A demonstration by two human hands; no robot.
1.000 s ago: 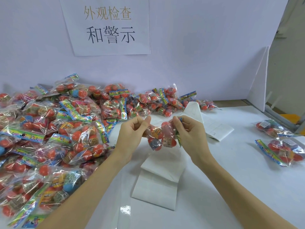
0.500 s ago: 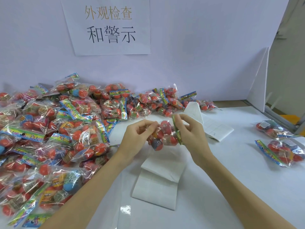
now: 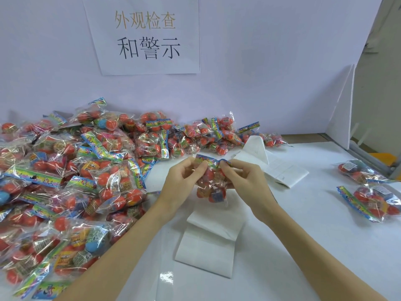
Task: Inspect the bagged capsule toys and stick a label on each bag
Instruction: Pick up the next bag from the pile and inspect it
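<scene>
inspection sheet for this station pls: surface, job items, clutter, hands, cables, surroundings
Surface: white table, bare at front right.
Job's things: held bag of capsule toys, header strip up; large bag pile at left; two bags set apart at right; label sheets under the hands, more behind.
Clutter: nothing seen.
Hands: left hand and right hand both pinch the held bag near its top.
Cables: nothing seen.
Surroundings: white backboard with a printed sign; white side panel at right.

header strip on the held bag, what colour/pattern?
Multicoloured printed header strip with blue edges and rainbow-like graphics, atop the clear capsule-toy bag; head view.
</scene>
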